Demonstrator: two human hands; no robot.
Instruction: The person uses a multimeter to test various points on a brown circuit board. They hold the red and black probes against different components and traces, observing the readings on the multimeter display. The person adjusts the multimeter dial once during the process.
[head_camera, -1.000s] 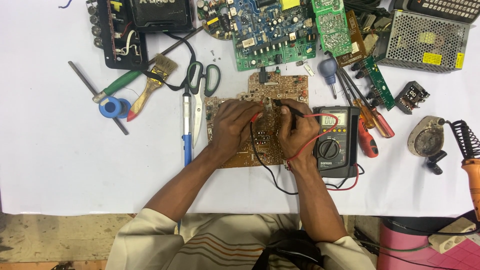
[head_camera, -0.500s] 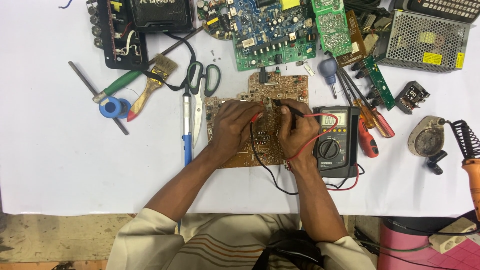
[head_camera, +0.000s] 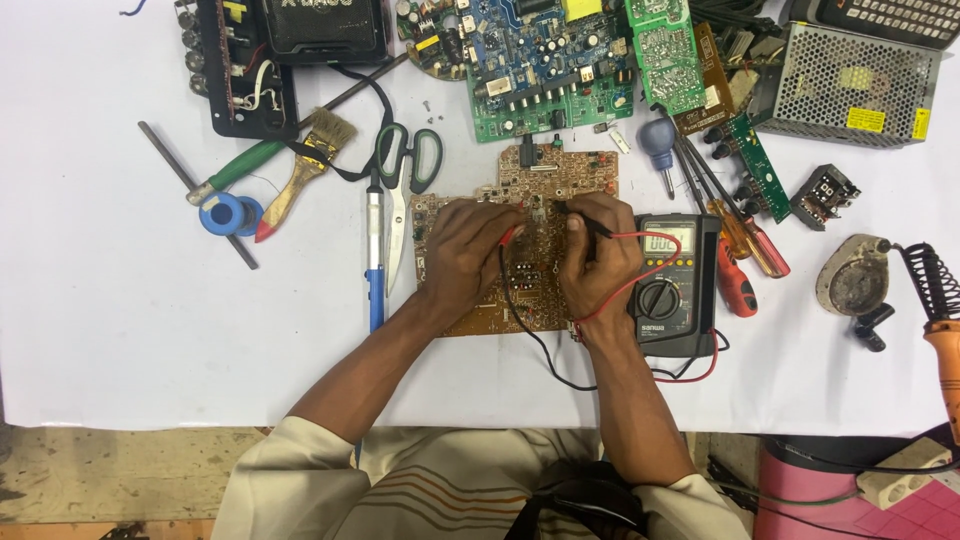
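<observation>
White tabletop (head_camera: 120, 330) | left hand (head_camera: 462, 248) fingers grip red probe (head_camera: 508, 237) | right hand (head_camera: 596, 262) fingers grip black probe (head_camera: 590, 224)

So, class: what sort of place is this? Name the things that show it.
Probably an electronics repair bench: a multimeter beside a brown circuit board, a soldering iron at the right edge, and screwdrivers on the white table.
</observation>
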